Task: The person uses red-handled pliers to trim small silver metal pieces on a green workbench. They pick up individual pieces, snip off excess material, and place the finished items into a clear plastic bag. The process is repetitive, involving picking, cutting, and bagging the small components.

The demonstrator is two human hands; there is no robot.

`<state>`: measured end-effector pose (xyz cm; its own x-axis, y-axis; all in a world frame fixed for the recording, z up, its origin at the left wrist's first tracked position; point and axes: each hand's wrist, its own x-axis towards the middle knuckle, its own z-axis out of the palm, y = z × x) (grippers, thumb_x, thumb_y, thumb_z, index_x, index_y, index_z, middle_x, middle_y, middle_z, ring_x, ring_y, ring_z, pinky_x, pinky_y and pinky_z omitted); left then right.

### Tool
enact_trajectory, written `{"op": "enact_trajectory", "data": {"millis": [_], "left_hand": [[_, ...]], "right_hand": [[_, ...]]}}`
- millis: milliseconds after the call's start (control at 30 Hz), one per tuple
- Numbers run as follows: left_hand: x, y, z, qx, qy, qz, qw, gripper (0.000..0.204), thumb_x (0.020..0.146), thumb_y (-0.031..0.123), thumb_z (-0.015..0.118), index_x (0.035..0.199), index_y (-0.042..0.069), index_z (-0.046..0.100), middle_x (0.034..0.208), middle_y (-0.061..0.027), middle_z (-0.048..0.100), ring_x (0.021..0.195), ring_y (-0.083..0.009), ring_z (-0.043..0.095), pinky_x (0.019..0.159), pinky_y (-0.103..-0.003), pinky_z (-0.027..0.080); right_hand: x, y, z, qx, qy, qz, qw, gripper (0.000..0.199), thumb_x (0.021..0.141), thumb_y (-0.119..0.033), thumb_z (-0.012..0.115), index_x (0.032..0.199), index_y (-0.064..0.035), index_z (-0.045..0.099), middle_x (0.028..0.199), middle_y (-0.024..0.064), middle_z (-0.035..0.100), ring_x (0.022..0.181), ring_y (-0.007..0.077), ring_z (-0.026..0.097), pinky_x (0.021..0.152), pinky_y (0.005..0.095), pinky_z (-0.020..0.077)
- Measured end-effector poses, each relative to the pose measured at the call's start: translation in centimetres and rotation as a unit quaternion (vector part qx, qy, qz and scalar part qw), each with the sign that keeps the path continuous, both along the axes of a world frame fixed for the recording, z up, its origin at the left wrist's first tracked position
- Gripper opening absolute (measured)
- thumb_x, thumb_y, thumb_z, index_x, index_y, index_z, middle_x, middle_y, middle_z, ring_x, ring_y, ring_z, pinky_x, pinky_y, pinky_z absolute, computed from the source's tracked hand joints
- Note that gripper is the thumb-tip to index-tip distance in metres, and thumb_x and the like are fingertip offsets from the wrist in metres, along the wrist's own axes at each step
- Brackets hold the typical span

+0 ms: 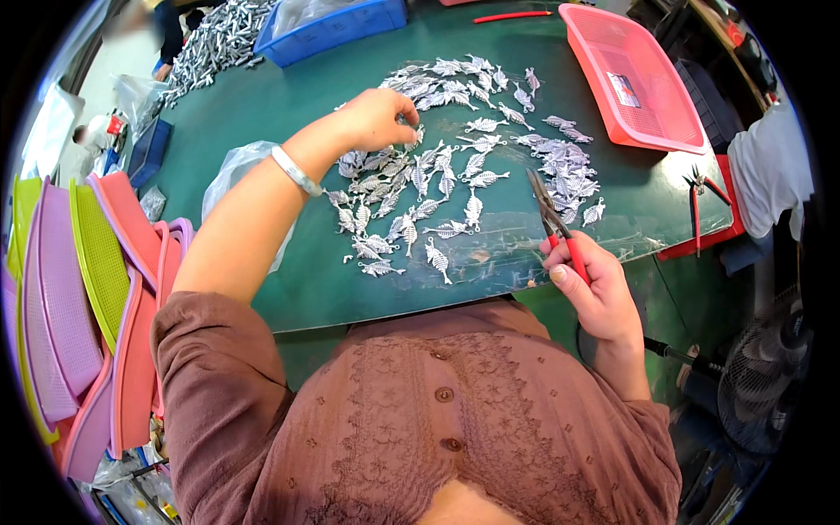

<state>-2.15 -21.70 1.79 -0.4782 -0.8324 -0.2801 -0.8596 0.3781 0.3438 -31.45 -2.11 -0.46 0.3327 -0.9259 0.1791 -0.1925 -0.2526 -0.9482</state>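
Many silvery metal fish-skeleton charms [436,261] lie spread over the green table [367,297]. My left hand [378,119] reaches over the left part of the spread, its fingers curled down. At its fingertips is one charm [418,136], which the fingers seem to pinch; they partly hide it. Closer to my body on the right, my right hand [595,284] is closed round the red handles of a pair of long-nosed pliers [553,214]. The pliers' dark jaws point away from me, beside a dense heap of charms [560,171].
A pink plastic basket [643,87] stands at the far right, with more red-handled pliers [697,197] near the table's right edge. Far left are a heap of small metal rods [214,44] and a blue bin [332,28]. Stacked coloured baskets [101,271] stand left; a fan [763,372] is right.
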Motion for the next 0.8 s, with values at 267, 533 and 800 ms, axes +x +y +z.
{"op": "enact_trajectory", "data": {"millis": [267, 533, 800], "left_hand": [[-0.9, -0.4, -0.9, -0.056, -0.042, 0.071, 0.995, 0.021, 0.073, 0.024, 0.068, 0.087, 0.008, 0.067, 0.081, -0.0117, 0.066, 0.076, -0.0248, 0.063, 0.069, -0.035, 0.049], [-3.2, -0.8, -0.3, -0.066, -0.092, 0.072, 0.991, 0.031, 0.071, 0.033, 0.07, 0.078, 0.002, 0.065, 0.077, -0.0141, 0.065, 0.072, -0.0257, 0.063, 0.066, -0.036, 0.049], [-1.5, -0.7, 0.8, 0.158, 0.158, 0.172, 0.959, 0.02, 0.075, 0.02, 0.064, 0.081, 0.002, 0.062, 0.068, -0.0063, 0.061, 0.063, -0.0172, 0.059, 0.056, -0.031, 0.047]], "right_hand": [[0.7, -0.3, 1.1, 0.025, 0.019, 0.01, 0.999, 0.012, 0.083, -0.01, 0.059, 0.082, 0.001, 0.054, 0.079, 0.0087, 0.053, 0.075, 0.0199, 0.053, 0.075, 0.0316, 0.0436], [0.7, -0.5, 0.4, -0.001, 0.015, 0.005, 1.0, 0.012, 0.083, -0.009, 0.06, 0.085, 0.0014, 0.055, 0.08, 0.0086, 0.053, 0.073, 0.0195, 0.051, 0.068, 0.0298, 0.0422], [1.1, -0.2, 0.5, -0.014, 0.0, 0.0, 1.0, 0.013, 0.083, -0.01, 0.06, 0.088, 0.0014, 0.055, 0.079, 0.008, 0.052, 0.07, 0.0176, 0.05, 0.064, 0.0288, 0.0417]]}}
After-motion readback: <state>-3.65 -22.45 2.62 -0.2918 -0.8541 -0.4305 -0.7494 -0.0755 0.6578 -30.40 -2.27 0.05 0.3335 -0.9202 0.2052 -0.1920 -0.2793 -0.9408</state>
